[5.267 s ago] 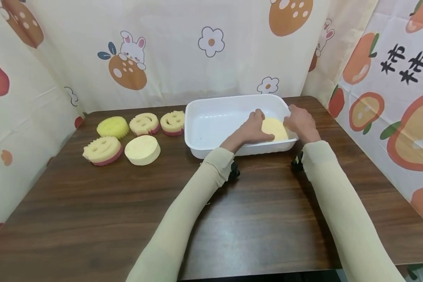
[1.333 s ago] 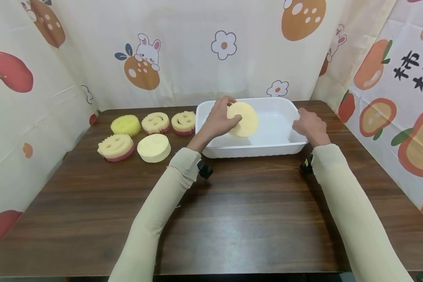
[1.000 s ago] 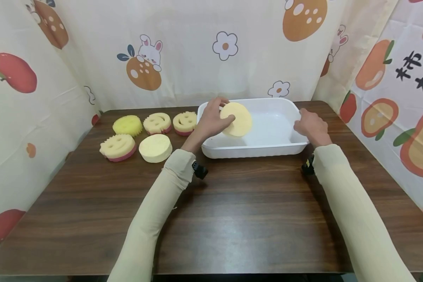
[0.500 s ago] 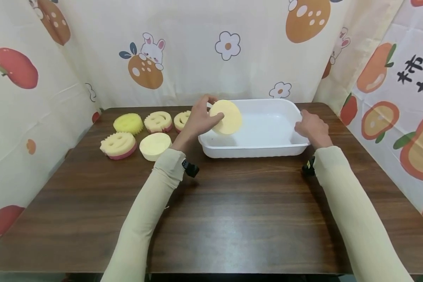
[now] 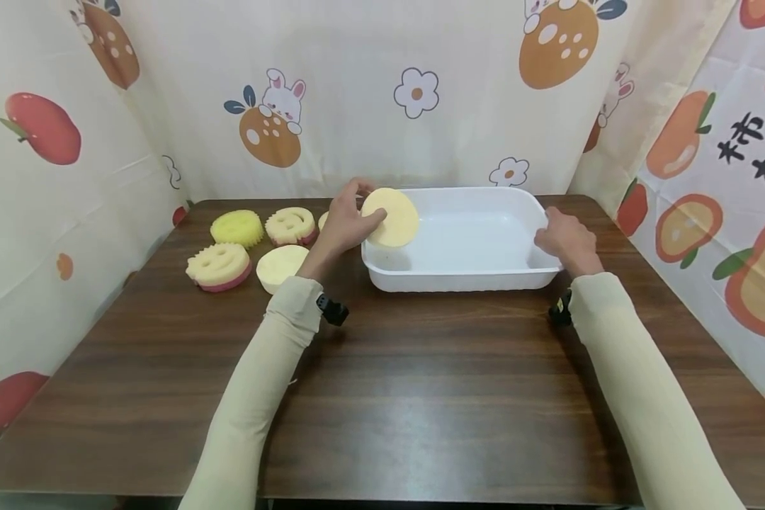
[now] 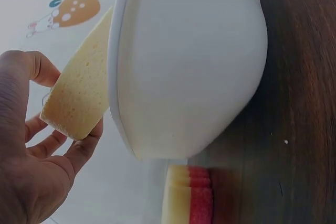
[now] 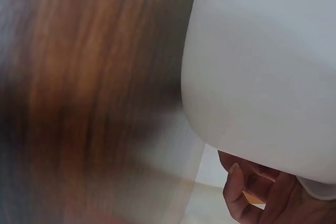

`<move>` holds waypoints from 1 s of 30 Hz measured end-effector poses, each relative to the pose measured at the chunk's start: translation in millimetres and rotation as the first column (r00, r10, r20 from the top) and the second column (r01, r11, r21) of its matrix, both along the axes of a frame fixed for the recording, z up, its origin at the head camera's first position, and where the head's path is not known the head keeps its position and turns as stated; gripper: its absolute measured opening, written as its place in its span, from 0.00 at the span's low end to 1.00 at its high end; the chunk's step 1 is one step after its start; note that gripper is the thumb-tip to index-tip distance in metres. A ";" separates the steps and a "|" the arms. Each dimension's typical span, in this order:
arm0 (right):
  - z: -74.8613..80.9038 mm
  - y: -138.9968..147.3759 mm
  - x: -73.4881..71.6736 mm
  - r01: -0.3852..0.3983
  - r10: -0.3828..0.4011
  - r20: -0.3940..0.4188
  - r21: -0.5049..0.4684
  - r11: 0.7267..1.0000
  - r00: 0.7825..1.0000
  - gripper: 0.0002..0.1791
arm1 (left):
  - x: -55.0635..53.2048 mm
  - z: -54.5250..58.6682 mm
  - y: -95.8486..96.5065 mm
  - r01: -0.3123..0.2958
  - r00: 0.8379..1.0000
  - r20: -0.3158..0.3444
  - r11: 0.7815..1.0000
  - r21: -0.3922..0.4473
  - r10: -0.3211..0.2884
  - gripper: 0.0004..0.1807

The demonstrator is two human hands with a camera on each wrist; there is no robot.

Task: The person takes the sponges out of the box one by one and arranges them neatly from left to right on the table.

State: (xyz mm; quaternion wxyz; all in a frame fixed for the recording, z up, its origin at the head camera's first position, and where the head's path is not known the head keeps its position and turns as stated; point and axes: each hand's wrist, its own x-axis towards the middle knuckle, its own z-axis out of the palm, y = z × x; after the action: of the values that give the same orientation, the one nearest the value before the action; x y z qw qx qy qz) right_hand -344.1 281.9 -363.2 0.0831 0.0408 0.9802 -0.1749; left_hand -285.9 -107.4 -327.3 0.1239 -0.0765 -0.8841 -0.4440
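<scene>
My left hand (image 5: 344,223) pinches a round pale-yellow sponge (image 5: 395,223) by its left edge, thumb in front. The sponge is tilted up over the left end of a white plastic tray (image 5: 472,237). In the left wrist view, its thick edge (image 6: 79,87) sits between thumb and fingers, above the tray's rim. My right hand (image 5: 567,237) grips the tray's right end at the rim; in the right wrist view, curled fingers (image 7: 239,190) show beside the tray wall (image 7: 257,77).
Left of the tray lie a yellow scalloped sponge (image 5: 237,228), two smiley sponges, one near (image 5: 218,264) and one farther back (image 5: 290,225), and a plain round sponge (image 5: 279,265). Another sponge (image 5: 322,220) is mostly hidden behind my left hand. Printed curtains (image 5: 357,127) enclose the brown table (image 5: 446,397).
Earlier, both hands were at the sponge at the tray's right end. My left hand has since carried it leftward to the left rim. My right hand has stayed at the right end.
</scene>
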 end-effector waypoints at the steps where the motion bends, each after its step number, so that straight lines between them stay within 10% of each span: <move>1: -0.8 -0.3 0.4 0.000 0.000 0.002 0.001 1.000 1.000 0.35 | 0.3 -0.7 -1.4 -0.004 1.000 0.007 1.000 0.001 0.004 0.26; 30: 0.3 0.3 -3.1 -0.006 0.007 -0.012 0.019 1.000 1.000 0.35 | 8.5 4.8 -52.9 -0.041 0.996 0.082 0.999 0.016 0.040 0.27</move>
State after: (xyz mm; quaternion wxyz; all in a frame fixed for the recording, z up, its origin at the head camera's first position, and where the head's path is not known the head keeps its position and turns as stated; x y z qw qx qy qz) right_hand -347.2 282.2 -362.9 0.0775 0.0374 0.9824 -0.1656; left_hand -277.4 -160.2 -322.5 0.0971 -0.0392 -0.8859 -0.4519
